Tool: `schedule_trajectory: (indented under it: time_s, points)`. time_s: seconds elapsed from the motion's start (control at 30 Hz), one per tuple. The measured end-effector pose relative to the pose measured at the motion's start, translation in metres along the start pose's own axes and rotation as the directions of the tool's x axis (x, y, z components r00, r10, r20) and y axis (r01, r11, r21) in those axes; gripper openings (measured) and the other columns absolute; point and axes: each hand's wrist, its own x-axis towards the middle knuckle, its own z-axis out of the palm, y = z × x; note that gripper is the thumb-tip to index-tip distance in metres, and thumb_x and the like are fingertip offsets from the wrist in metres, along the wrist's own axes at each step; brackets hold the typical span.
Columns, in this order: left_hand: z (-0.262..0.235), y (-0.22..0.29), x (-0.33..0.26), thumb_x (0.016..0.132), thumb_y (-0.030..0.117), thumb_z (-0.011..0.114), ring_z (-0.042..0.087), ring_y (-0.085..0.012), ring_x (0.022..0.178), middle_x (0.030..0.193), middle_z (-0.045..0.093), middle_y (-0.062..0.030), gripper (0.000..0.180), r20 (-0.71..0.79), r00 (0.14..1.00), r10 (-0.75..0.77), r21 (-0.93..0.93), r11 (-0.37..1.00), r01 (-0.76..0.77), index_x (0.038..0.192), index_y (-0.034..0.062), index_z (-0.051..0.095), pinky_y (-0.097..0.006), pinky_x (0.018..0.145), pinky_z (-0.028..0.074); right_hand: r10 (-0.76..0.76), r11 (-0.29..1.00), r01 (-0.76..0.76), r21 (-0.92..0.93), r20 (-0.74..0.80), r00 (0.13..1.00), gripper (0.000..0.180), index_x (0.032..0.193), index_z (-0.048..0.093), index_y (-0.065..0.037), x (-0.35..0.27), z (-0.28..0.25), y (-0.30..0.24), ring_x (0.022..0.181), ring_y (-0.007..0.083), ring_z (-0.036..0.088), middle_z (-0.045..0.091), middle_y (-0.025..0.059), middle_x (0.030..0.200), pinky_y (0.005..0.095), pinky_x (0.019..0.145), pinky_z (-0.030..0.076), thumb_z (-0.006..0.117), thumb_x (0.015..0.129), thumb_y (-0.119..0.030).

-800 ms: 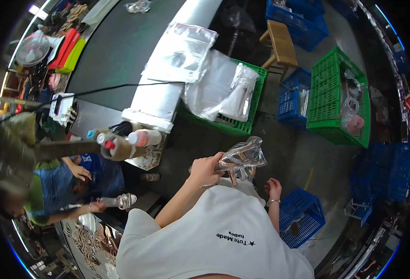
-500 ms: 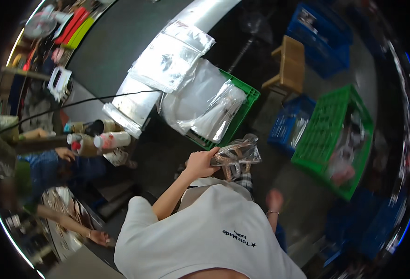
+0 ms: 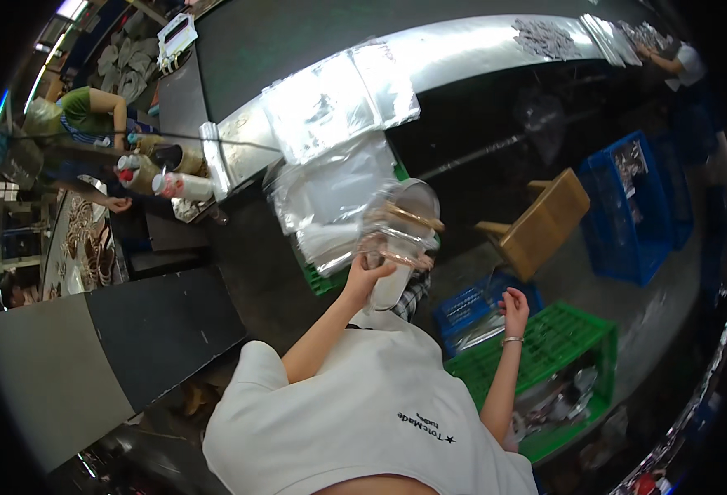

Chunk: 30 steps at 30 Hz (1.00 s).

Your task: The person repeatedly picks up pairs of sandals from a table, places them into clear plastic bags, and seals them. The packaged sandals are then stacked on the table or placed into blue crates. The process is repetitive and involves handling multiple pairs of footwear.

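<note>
My left hand [image 3: 365,279] is closed around strappy sandals [image 3: 396,256] with rose-gold straps and pale soles, wrapped in clear plastic. They are a little blurred, in front of my body. Just beyond them, a stack of clear plastic bags [image 3: 334,186] lies over a green crate [image 3: 322,282]. My right hand [image 3: 514,309], with a bracelet at the wrist, hangs out to the right above a blue crate. Its fingers are loosely bent and apart, with nothing seen in them.
A wooden stool [image 3: 536,227] stands right of the stack. Beyond it are blue crates [image 3: 627,227]; a green crate [image 3: 536,346] with wrapped items sits below my right hand. A long workbench [image 3: 239,54] runs across the back. Bottles [image 3: 183,186] and a co-worker [image 3: 91,111] are at left.
My view has turned to the right. The wrapped sandals have tipped more upright in my left hand and sit nearer the bag stack. My right hand has risen and moved outward.
</note>
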Motion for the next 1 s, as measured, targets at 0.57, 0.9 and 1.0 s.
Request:
schedule_trajectory:
  time_s: [0.57, 0.9, 1.0]
  points:
    - [0.122, 0.022, 0.155, 0.085, 0.027, 0.054, 0.060, -0.0274, 0.091, 0.102, 0.060, -0.0153, 0.043, -0.377, 0.904, 0.203, -0.542, 0.743, -0.393, 0.116, -0.0014, 0.049, -0.040, 0.083, 0.048, -0.553, 0.750, 0.604, -0.271, 0.244, 0.796, 0.023, 0.090, 0.060, -0.003, 0.411, 0.056, -0.295, 0.068, 0.0099, 0.055, 0.061, 0.0036, 0.074, 0.0255, 0.065, 0.046, 0.069, 0.077, -0.020]
    - [0.213, 0.024, 0.169, 0.084, 0.033, 0.056, 0.059, -0.0297, 0.088, 0.100, 0.059, -0.0157, 0.045, -0.909, 0.415, 0.034, -0.331, 0.547, -0.769, 0.115, 0.0002, 0.049, -0.043, 0.079, 0.049, -0.650, 0.187, 0.843, -0.505, 0.580, 0.491, 0.034, 0.109, 0.054, -0.008, 0.698, 0.155, -0.413, 0.097, 0.0296, 0.053, 0.055, 0.0120, 0.104, 0.0383, 0.085, 0.043, 0.061, 0.077, -0.016]
    - [0.260, 0.026, 0.189, 0.085, 0.030, 0.055, 0.061, -0.0295, 0.082, 0.096, 0.061, -0.0160, 0.039, -0.857, 0.513, 0.050, -0.432, 0.476, -0.766, 0.113, 0.0030, 0.051, -0.041, 0.073, 0.053, -0.591, 0.126, 0.844, -0.521, 0.644, 0.485, 0.035, 0.112, 0.053, -0.009, 0.707, 0.162, -0.394, 0.102, 0.0293, 0.050, 0.052, 0.0105, 0.111, 0.0389, 0.087, 0.043, 0.059, 0.078, -0.014]
